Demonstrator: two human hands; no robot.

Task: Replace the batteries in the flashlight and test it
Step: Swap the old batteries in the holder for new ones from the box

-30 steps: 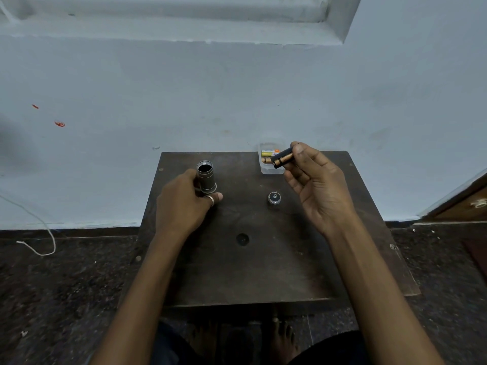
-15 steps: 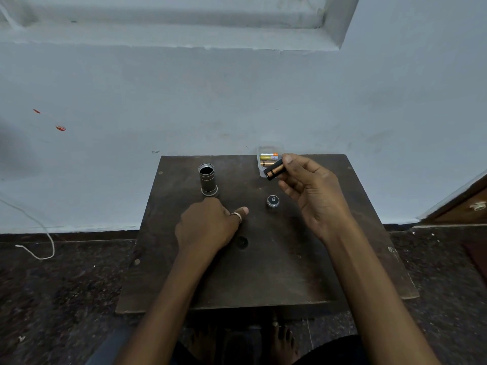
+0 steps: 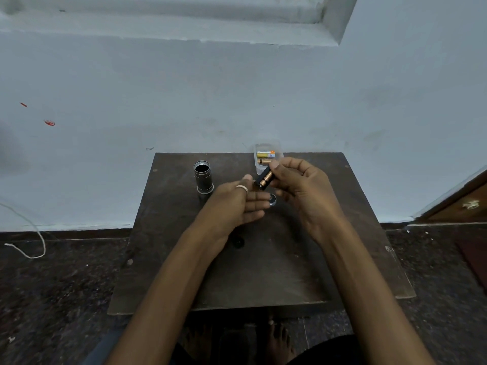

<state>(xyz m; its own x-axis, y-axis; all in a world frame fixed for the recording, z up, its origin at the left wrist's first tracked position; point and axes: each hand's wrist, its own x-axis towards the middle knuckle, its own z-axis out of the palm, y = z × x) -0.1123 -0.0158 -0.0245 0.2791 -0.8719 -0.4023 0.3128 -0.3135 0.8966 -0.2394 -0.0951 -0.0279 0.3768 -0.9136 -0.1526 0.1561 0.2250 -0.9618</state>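
The flashlight body [image 3: 203,179] stands upright with its open end up at the back left of the small dark wooden table [image 3: 263,272]. My right hand [image 3: 303,191] pinches a black battery holder [image 3: 264,178] with copper-coloured cells in it, tilted above the table. My left hand [image 3: 237,204] is open, palm turned inward, its thumb almost at the holder's lower end. The flashlight's tail cap [image 3: 272,199] lies on the table, half hidden behind my left fingers. A clear plastic box [image 3: 267,156] with loose batteries sits at the back edge.
A round dark hole [image 3: 238,242] marks the table's middle. The table stands against a pale blue wall. A white cord [image 3: 31,233] lies on the speckled floor at left. A wooden door [image 3: 463,201] is at right. My bare feet show under the front edge.
My left hand let go of the flashlight body and moved right, up to the battery holder. My right hand lowered the holder slightly toward the left hand.
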